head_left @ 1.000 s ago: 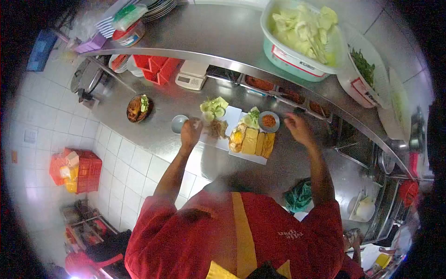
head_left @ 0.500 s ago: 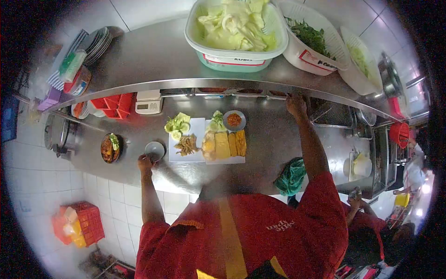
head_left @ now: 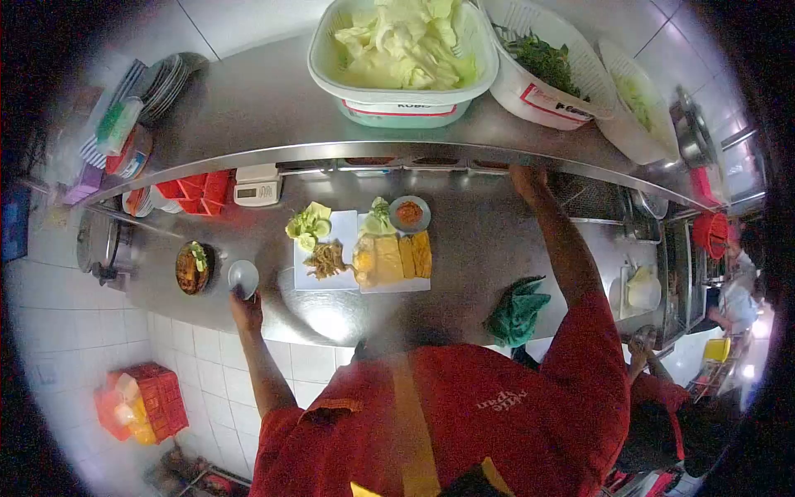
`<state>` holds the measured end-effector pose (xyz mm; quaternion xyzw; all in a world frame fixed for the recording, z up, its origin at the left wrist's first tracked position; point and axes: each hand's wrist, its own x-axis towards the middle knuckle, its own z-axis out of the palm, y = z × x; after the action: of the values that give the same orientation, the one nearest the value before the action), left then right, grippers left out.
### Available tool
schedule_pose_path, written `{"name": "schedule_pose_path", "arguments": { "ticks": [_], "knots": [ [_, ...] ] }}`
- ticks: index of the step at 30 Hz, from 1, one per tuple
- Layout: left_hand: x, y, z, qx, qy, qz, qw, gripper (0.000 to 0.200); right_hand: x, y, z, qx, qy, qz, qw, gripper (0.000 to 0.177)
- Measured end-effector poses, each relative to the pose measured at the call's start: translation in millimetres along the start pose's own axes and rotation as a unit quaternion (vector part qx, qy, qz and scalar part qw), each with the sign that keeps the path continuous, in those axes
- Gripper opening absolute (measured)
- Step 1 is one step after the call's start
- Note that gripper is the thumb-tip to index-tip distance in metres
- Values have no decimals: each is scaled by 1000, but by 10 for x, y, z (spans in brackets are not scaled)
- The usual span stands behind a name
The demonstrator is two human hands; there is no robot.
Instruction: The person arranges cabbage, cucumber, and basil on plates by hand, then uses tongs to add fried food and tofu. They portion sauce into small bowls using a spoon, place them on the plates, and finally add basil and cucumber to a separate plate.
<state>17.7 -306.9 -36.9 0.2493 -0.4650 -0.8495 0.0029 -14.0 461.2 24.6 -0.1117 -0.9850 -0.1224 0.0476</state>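
My left hand (head_left: 246, 308) grips a small white bowl (head_left: 243, 278) by its near rim, over the counter's left part. To its left lies a dark round dish (head_left: 194, 267) of browned food with a green garnish. My right hand (head_left: 530, 179) reaches to the shelf's front edge by the row of metal trays (head_left: 495, 165); its fingers are hidden there. Between my arms, one white square plate (head_left: 335, 280) carries cabbage, cucumber and fried shreds. Another white plate (head_left: 397, 287) holds an egg and fried slabs, and a small saucer of red sambal (head_left: 409, 214) sits at its top.
Overhead, a steel shelf (head_left: 257, 124) bears a cabbage basket (head_left: 406, 103) and baskets of greens. A digital scale (head_left: 257, 192) and red baskets (head_left: 199, 192) stand beneath. A green cloth (head_left: 517, 311) lies at the counter's front edge. Another person's hand (head_left: 638, 360) shows at right.
My left hand has carried the white bowl leftward, closer to the dark dish. My right hand remains by the trays, its fingers now further under the shelf edge.
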Motion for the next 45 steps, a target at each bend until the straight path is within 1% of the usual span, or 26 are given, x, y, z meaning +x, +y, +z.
{"name": "schedule_pose_path", "arguments": {
  "ticks": [4, 6, 8, 9, 10, 11, 13, 15, 16, 17, 19, 22, 23, 25, 26, 28, 29, 31, 32, 34, 35, 37, 38, 40, 43, 45],
  "knots": [
    [-172, 132, 428, -24, 22, -4, 999, 38, -11, -159, -194, 38, -169, -1, 985, 29],
    [-267, 159, 679, -1, -16, -1, 1000, 40, 52, -119, -102, 95, -187, -1, 978, 26],
    [-482, 177, 1088, 0, -41, -26, 999, 40, 130, 23, 101, 231, -196, 9, 953, 23],
    [-525, 182, 1219, 1, -65, -53, 996, 40, 146, 115, 209, 374, -218, 33, 901, 22],
    [-400, 86, 1215, 15, -65, -97, 993, 42, 121, 181, 225, 550, -256, 83, 791, 21],
    [-325, -40, 1193, 21, -146, -95, 985, 43, 85, 244, 246, 689, -288, 137, 651, 20],
    [-381, -224, 1573, 6, -162, -126, 979, 43, -31, 316, 259, 795, -308, 163, 496, 19],
    [-727, -255, 2196, 17, -214, -134, 967, 43, -162, 277, 77, 807, -294, 162, 485, 16],
    [-649, -434, 2312, 17, -238, -165, 957, 43, -240, 241, -43, 818, -281, 160, 475, 14],
    [-568, -610, 2419, 16, -260, -196, 945, 43, -297, 214, -143, 818, -282, 160, 475, 14],
    [-672, -811, 2848, 35, -309, -233, 921, 42, -407, 180, -271, 798, -260, 178, 514, 13],
    [-764, -1200, 3450, 74, -340, -236, 907, 42, -614, 180, -163, 805, -271, 208, 485, 12],
    [-796, -1322, 3650, 65, -323, -263, 907, 43, -683, 145, -211, 806, -265, 207, 487, 12],
    [-883, -1498, 3955, 55, -311, -284, 905, 44, -778, 50, -314, 769, -198, 251, 554, 11],
    [-920, -1563, 4077, 26, -327, -293, 898, 41, -791, 62, -278, 770, -193, 247, 556, 11],
    [-934, -1714, 4286, 6, -356, -299, 886, 40, -813, 75, -177, 680, -58, 109, 722, 11],
    [-917, -1799, 4360, 6, -358, -298, 885, 40, -862, 71, -212, 680, -56, 108, 723, 11],
    [-823, -2023, 4438, -66, -396, -328, 855, 49, -1004, -175, -809, 497, 148, -2, 855, 15],
    [-785, -2104, 4465, -64, -397, -329, 854, 49, -1094, -221, -911, 497, 149, 1, 855, 15],
    [-793, -2150, 4507, -99, -449, -331, 824, 50, -1268, -293, -1007, 378, 77, 0, 923, 21],
    [-800, -2167, 4510, -99, -449, -332, 824, 50, -1316, -321, -943, 378, 77, 1, 923, 21],
    [-910, -2072, 4543, -84, -416, -328, 844, 52, -1377, -398, -838, 173, 51, -47, 982, 27],
    [-942, -2047, 4554, -84, -417, -328, 844, 52, -1427, -407, -798, 173, 52, -47, 982, 27],
    [-959, -2024, 4567, -55, -394, -331, 855, 54, -1477, -447, -916, 141, 119, -54, 981, 33],
    [-984, -1959, 4560, -46, -391, -326, 860, 55, -1479, -464, -1011, 160, 62, -13, 985, 34],
    [-933, -1962, 4557, -56, -401, -330, 853, 55, -1433, -466, -1031, 140, 76, -21, 987, 34]
  ]
}}
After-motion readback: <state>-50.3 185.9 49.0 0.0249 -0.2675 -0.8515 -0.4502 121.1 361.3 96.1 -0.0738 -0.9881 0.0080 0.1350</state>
